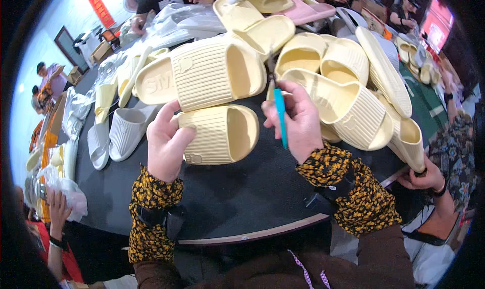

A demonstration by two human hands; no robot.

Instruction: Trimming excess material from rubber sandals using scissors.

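My left hand (166, 142) is closed on a pair of cream slide slippers with ribbed straps. Its thumb presses the lower slipper (207, 135), and the fingers reach behind, partly hidden. Just above lies the upper slipper (204, 77), sole down, with a raised bear shape on its strap. My right hand (298, 112) is wrapped round a teal-handled tool (280, 117) with a narrow dark metal tip pointing away from me. The tip stands right of the upper slipper; whether it has one blade or two I cannot make out. Beside that hand rests another cream slipper (343, 107).
More cream slippers (348, 61) crowd the black table (242, 198) at the right and back. Grey slippers (129, 130) and clear plastic bags (177, 23) are at the left. A co-worker's hand (429, 175) grips a slipper at the right; another hand (58, 208) is at the left.
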